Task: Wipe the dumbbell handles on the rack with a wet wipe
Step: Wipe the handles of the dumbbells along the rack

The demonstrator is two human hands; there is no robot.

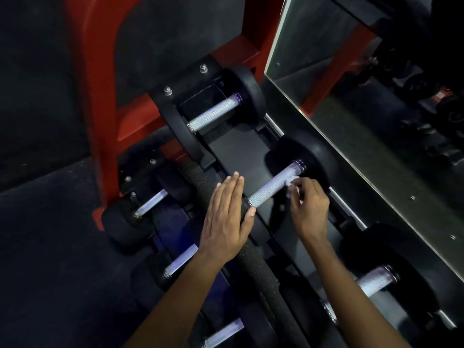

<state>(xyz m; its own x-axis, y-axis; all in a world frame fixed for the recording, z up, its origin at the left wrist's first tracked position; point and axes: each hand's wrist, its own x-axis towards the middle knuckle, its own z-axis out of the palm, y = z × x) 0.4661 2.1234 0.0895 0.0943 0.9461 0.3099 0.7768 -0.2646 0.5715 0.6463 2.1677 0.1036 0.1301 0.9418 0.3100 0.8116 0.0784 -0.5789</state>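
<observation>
Left hand point(227, 214) rests flat on dumbbell head; right hand point(307, 208) fingers pinch wet wipe point(291, 184) against handle point(273, 185).

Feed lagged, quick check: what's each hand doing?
Left hand: open, flat on the dumbbell's near end.
Right hand: pinching the wet wipe against the dumbbell handle.

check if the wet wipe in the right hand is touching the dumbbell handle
Touching. The head view shows the right hand pinching the wet wipe against the far part of the middle dumbbell handle, with no gap between them.
</observation>
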